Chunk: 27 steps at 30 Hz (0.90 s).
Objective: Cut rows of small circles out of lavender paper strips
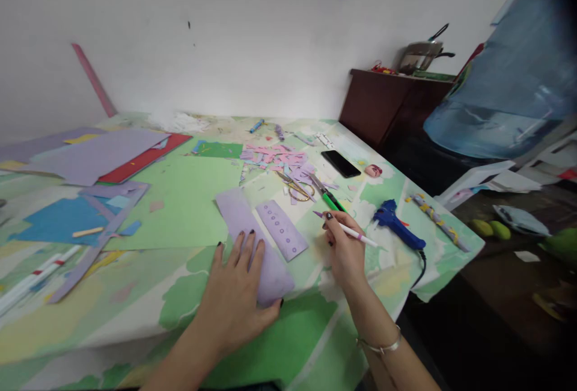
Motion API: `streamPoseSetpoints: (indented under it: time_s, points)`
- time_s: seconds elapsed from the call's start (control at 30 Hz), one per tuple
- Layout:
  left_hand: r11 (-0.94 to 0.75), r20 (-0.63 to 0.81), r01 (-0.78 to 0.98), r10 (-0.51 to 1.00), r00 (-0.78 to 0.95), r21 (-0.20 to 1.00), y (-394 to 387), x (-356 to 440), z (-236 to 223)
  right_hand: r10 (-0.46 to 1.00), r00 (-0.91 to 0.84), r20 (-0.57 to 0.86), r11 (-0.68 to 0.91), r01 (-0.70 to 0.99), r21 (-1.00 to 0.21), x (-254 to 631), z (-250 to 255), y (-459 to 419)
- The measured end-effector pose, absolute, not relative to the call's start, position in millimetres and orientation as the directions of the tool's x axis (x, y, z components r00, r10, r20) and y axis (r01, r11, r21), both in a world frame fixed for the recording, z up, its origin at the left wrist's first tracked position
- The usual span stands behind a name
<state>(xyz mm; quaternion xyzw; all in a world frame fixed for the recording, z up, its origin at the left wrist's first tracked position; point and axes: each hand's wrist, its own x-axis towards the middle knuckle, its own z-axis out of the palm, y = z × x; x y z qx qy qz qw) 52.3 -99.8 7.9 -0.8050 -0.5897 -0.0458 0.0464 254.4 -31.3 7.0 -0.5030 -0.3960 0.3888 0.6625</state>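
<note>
My left hand (238, 283) lies with fingers spread on a long purple paper strip (234, 210) near the table's front edge. Just right of that strip is a shorter purple paper piece (283, 231) with a row of small drawn circles. My right hand (345, 246) grips a white marker (360, 236) with a purple tip, held above the cloth to the right of the circled piece. Beyond the hands lie gold-handled scissors (300, 189) and a green-handled cutter (331, 198). A blue glue gun (399, 225) rests to the right of my right hand.
Pink and purple paper scraps (274, 156) are heaped mid-table, with a black phone (341, 163) to their right. A green sheet (180, 198), blue paper (58, 221) and purple sheets (103, 150) cover the left side. The glue gun's cord (421, 270) hangs over the right edge.
</note>
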Motion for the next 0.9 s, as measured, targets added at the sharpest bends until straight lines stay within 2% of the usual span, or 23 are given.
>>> streamPoseSetpoints:
  time_s: [0.13, 0.4, 0.53, 0.77, 0.9]
  points:
    - [-0.301, 0.048, 0.952, 0.953, 0.298, 0.056, -88.3, 42.1, 23.4, 0.908, 0.392, 0.149, 0.221, -0.147, -0.964, 255.3, 6.4, -31.0]
    - [-0.251, 0.037, 0.957, 0.968, 0.249, 0.145, -43.2, 16.0, 44.7, 0.904, 0.386, 0.183, 0.269, -0.180, -0.946, 254.4, 4.1, -34.1]
    - [-0.211, 0.066, 0.948, 0.977, 0.201, 0.237, 6.2, 24.7, 52.4, 0.918, 0.340, 0.203, 0.281, -0.200, -0.938, 251.6, 8.1, -27.0]
    - [-0.335, 0.131, 0.864, 0.942, 0.308, 0.376, 93.6, 78.2, 41.3, 0.916, 0.269, 0.298, 0.366, -0.256, -0.894, 233.1, 62.8, 27.8]
    - [-0.351, 0.176, 0.845, 0.936, 0.305, 0.403, 115.4, 98.0, 23.0, 0.928, 0.268, 0.260, 0.338, -0.306, -0.890, 221.5, 70.8, 73.3]
